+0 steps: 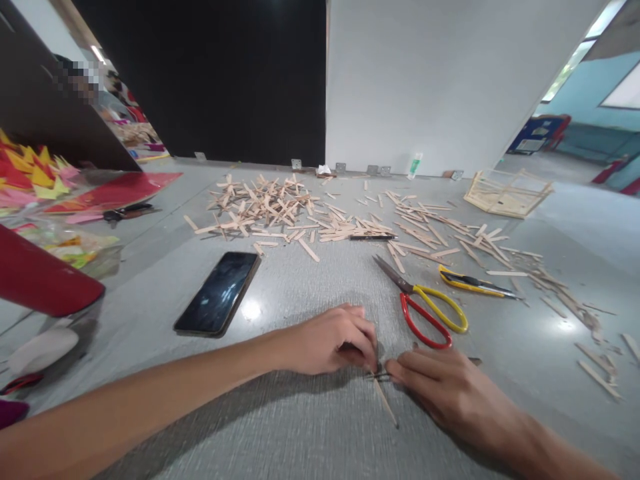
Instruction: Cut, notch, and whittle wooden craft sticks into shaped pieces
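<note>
My left hand (345, 339) is closed, its fingertips pinching the upper end of a thin wooden stick (387, 404) that slants down toward me over the grey table. Close beside it, my right hand (445, 380) is wrapped round a slim dark tool (381, 376). The tool's narrow tip meets the stick just below my left fingertips; most of it is hidden in the hand, so I cannot tell its kind. Scissors (407, 288) with one red and one yellow handle lie just beyond my right hand. Farther right rests a yellow-and-black utility knife (477, 283).
Loose craft sticks (270, 203) lie heaped and scattered across the back and right. A phone (219, 293) lies left of centre. A small stick frame (509, 193) stands at the back right, a glue bottle (415, 165) by the panel, and a red cylinder (50, 273) at left.
</note>
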Demonstrator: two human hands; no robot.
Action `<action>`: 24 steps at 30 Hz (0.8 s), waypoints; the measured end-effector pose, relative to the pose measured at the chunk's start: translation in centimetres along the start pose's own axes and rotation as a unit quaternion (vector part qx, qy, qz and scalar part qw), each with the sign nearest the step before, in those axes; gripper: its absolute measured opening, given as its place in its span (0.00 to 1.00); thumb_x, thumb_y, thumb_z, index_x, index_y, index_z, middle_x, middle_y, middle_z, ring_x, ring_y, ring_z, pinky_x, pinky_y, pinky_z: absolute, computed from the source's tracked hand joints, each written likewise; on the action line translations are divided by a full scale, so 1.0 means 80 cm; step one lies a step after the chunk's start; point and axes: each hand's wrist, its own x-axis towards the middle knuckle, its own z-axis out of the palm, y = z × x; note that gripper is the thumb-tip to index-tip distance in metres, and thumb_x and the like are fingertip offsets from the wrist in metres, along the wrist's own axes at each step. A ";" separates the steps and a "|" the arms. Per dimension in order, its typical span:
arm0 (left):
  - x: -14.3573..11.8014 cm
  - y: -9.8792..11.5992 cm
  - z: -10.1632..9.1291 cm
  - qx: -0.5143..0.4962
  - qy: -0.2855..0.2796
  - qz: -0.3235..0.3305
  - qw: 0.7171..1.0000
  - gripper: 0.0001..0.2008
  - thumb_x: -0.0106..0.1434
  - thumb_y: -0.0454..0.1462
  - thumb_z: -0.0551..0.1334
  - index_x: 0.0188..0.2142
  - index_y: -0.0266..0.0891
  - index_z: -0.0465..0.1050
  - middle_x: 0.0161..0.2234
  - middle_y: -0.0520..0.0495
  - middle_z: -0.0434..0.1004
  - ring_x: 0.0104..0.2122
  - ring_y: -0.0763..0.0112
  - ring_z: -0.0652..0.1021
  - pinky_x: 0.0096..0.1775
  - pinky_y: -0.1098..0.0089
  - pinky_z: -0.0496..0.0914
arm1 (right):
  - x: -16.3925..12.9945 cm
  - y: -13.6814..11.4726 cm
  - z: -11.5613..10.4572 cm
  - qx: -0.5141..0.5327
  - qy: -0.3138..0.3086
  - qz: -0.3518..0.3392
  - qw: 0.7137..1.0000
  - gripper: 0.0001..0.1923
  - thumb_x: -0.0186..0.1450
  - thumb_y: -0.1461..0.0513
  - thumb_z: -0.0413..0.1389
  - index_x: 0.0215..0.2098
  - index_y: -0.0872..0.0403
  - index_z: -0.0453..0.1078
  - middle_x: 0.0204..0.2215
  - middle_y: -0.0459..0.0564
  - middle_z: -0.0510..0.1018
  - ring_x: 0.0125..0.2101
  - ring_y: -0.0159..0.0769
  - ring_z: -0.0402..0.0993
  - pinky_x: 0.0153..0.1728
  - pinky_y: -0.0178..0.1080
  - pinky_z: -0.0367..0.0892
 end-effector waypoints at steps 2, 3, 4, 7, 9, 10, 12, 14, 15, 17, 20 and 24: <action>0.000 0.000 0.000 0.002 0.000 -0.003 1.000 0.07 0.69 0.29 0.68 0.34 0.40 0.82 0.35 0.50 0.83 0.35 0.69 0.74 0.47 0.66 0.63 | -0.001 0.001 0.001 0.021 0.018 0.019 0.999 0.21 0.82 0.64 0.41 0.42 0.58 0.76 0.27 0.47 0.73 0.25 0.34 0.68 0.27 0.38 0.60; 0.000 0.001 0.000 0.004 0.000 -0.005 1.000 0.07 0.69 0.29 0.69 0.34 0.40 0.82 0.35 0.50 0.83 0.36 0.69 0.75 0.47 0.66 0.63 | -0.001 0.001 0.001 0.026 0.026 0.026 0.999 0.21 0.82 0.64 0.41 0.43 0.58 0.76 0.27 0.47 0.73 0.25 0.33 0.68 0.27 0.38 0.60; -0.001 0.001 -0.001 0.006 0.000 -0.006 1.000 0.07 0.69 0.29 0.69 0.34 0.39 0.82 0.35 0.50 0.83 0.36 0.68 0.75 0.47 0.66 0.63 | -0.001 0.001 0.001 0.028 0.028 0.030 0.999 0.21 0.82 0.64 0.42 0.43 0.58 0.76 0.27 0.47 0.73 0.25 0.33 0.68 0.27 0.38 0.60; -0.001 0.003 -0.001 0.010 -0.002 -0.009 1.000 0.07 0.69 0.29 0.68 0.35 0.40 0.82 0.35 0.50 0.83 0.36 0.68 0.75 0.48 0.66 0.63 | -0.001 0.002 0.001 0.025 0.018 0.031 0.999 0.21 0.82 0.64 0.42 0.43 0.58 0.77 0.28 0.47 0.73 0.25 0.33 0.67 0.27 0.38 0.60; -0.001 0.005 -0.002 0.011 -0.003 -0.012 1.000 0.07 0.70 0.29 0.68 0.35 0.41 0.82 0.36 0.50 0.83 0.37 0.68 0.74 0.48 0.66 0.64 | -0.001 0.003 0.000 0.023 0.017 0.029 0.999 0.21 0.82 0.64 0.42 0.43 0.58 0.77 0.28 0.47 0.74 0.24 0.34 0.68 0.26 0.38 0.60; -0.001 0.006 -0.003 0.011 -0.003 -0.015 1.000 0.08 0.70 0.29 0.67 0.35 0.41 0.82 0.36 0.50 0.83 0.37 0.68 0.74 0.48 0.66 0.64 | 0.000 0.003 0.000 0.023 0.019 0.029 0.999 0.21 0.82 0.64 0.42 0.43 0.58 0.77 0.28 0.47 0.74 0.24 0.33 0.68 0.26 0.38 0.60; -0.001 0.009 -0.004 0.009 -0.001 -0.023 1.000 0.08 0.70 0.28 0.67 0.35 0.40 0.83 0.36 0.50 0.83 0.37 0.67 0.73 0.48 0.66 0.63 | 0.001 0.003 -0.002 0.022 0.023 0.027 0.999 0.20 0.81 0.64 0.43 0.43 0.58 0.77 0.28 0.47 0.74 0.24 0.33 0.68 0.26 0.38 0.60; -0.001 0.011 -0.005 0.003 -0.003 -0.032 0.999 0.09 0.70 0.28 0.67 0.35 0.41 0.83 0.36 0.50 0.83 0.37 0.67 0.73 0.48 0.65 0.63 | 0.002 0.003 -0.003 0.019 0.020 0.025 0.999 0.21 0.81 0.64 0.42 0.42 0.58 0.77 0.27 0.47 0.73 0.24 0.34 0.68 0.26 0.38 0.60; -0.001 0.012 -0.006 -0.003 -0.005 -0.038 0.999 0.09 0.70 0.28 0.67 0.35 0.41 0.82 0.36 0.50 0.83 0.37 0.67 0.73 0.49 0.65 0.63 | 0.002 0.003 -0.003 0.018 0.014 0.023 0.999 0.21 0.81 0.64 0.42 0.42 0.58 0.77 0.27 0.47 0.73 0.24 0.34 0.68 0.25 0.38 0.60; -0.001 0.014 -0.005 -0.017 -0.005 -0.053 0.998 0.09 0.69 0.28 0.67 0.34 0.42 0.82 0.36 0.51 0.82 0.37 0.67 0.73 0.49 0.65 0.63 | 0.000 0.004 -0.002 0.023 0.001 0.026 0.999 0.21 0.81 0.64 0.42 0.43 0.58 0.77 0.27 0.47 0.74 0.24 0.35 0.69 0.25 0.39 0.61; 0.000 0.021 -0.003 -0.044 0.017 -0.098 0.994 0.09 0.67 0.28 0.67 0.32 0.41 0.79 0.35 0.50 0.80 0.38 0.67 0.74 0.49 0.65 0.64 | -0.005 0.007 0.004 0.059 0.022 0.044 0.997 0.17 0.80 0.65 0.45 0.46 0.56 0.77 0.30 0.48 0.78 0.26 0.34 0.75 0.28 0.37 0.67; 0.002 0.045 0.000 -0.090 0.112 -0.219 0.965 0.06 0.73 0.33 0.60 0.36 0.40 0.69 0.32 0.50 0.74 0.32 0.68 0.72 0.37 0.68 0.66 | -0.008 0.010 0.004 0.002 0.188 0.125 0.974 0.13 0.78 0.67 0.51 0.53 0.52 0.76 0.40 0.50 0.83 0.37 0.33 0.82 0.40 0.34 0.74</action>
